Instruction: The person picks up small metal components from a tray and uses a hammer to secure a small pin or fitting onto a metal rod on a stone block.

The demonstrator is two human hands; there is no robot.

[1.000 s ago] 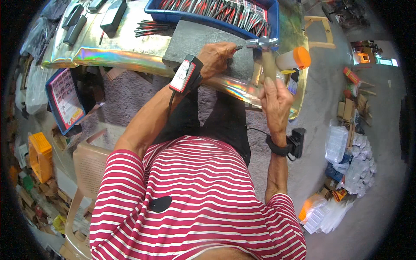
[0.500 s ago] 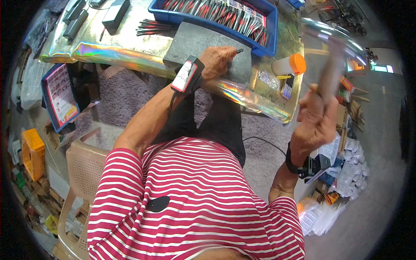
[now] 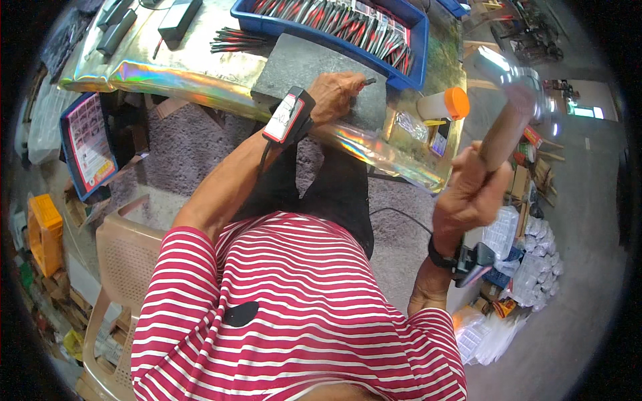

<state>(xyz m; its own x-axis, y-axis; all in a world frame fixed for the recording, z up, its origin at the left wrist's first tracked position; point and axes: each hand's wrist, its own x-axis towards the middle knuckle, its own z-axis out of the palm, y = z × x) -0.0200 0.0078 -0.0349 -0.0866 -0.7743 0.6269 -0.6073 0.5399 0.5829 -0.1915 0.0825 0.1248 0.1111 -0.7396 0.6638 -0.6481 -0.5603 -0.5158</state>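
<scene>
My left hand [image 3: 336,95] rests on a grey slab [image 3: 294,61] at the table's front edge. Its fingers are closed around a small dark rod-like piece [image 3: 369,81], whose end sticks out to the right; most of it is hidden. Off the table's right side, my right hand [image 3: 469,194] is raised, wrapped round the wooden handle of a hammer [image 3: 506,132]. The hammer's shiny metal head points up and away, blurred by motion. Past the slab stands a blue tray [image 3: 426,50] with many thin black-and-red pieces. A loose bundle of similar pieces [image 3: 237,41] lies left of it.
Right of the slab are an orange-lidded jar [image 3: 444,105] and a small clear packet [image 3: 411,125]. Dark oblong blocks [image 3: 179,20] lie at the table's far left. A plastic chair [image 3: 127,260] stands at my left. Wrapped bundles [image 3: 535,267] are piled on the floor at right.
My right hand has shifted slightly left and nearer to me with the hammer, which now tilts more to the right. The left hand keeps its place on the slab.
</scene>
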